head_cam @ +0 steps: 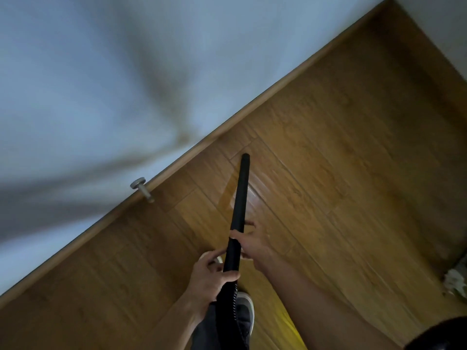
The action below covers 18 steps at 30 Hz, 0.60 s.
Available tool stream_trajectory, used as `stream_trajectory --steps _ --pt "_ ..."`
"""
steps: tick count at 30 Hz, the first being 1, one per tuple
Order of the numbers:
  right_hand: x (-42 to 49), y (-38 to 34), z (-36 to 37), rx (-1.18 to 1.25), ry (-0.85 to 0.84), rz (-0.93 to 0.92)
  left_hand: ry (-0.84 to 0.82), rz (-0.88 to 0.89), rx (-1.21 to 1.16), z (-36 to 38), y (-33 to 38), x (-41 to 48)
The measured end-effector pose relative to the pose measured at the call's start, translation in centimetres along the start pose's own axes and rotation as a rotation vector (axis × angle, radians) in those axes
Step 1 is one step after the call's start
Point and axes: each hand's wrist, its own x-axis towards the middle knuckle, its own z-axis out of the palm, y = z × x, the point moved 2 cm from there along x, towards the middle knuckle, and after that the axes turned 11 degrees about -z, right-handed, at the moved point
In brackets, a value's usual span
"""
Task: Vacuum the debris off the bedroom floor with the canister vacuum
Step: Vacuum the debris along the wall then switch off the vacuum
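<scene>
Grip: left hand (209,274), right hand (250,245) round wand (241,193); wood floor (341,147), white wall (88,72).

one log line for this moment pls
left hand: grips wand rear | right hand: grips wand ahead | tip: near floor by baseboard | pale scraps: far right

Left hand (209,271) and right hand (249,242) bare, and both forearms (316,306) bare to the frame edge. Dark grey fabric trouser leg (204,332), loose cut. One grey low sneaker (246,310) with a paler sole rim around the toe. Blur hides any finer detail.
</scene>
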Motion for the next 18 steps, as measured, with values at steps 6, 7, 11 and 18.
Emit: stream_trajectory --steps 6,7,11,18 --pt "-0.5 0.3 0.6 -0.059 -0.020 -0.058 0.017 0.037 -0.068 0.1 -2.0 -0.9" --pt "-0.6 0.3 0.9 -0.062 -0.022 -0.063 0.029 0.041 -0.078 0.2 -2.2 -1.1" --pt "-1.0 0.5 3.5 -0.075 -0.093 -0.097 0.094 0.068 -0.119 -0.7 -3.1 -1.7" --pt "-1.5 1.2 7.2 -0.053 -0.148 -0.144 0.166 0.068 -0.234 -3.7 -4.4 -1.7"
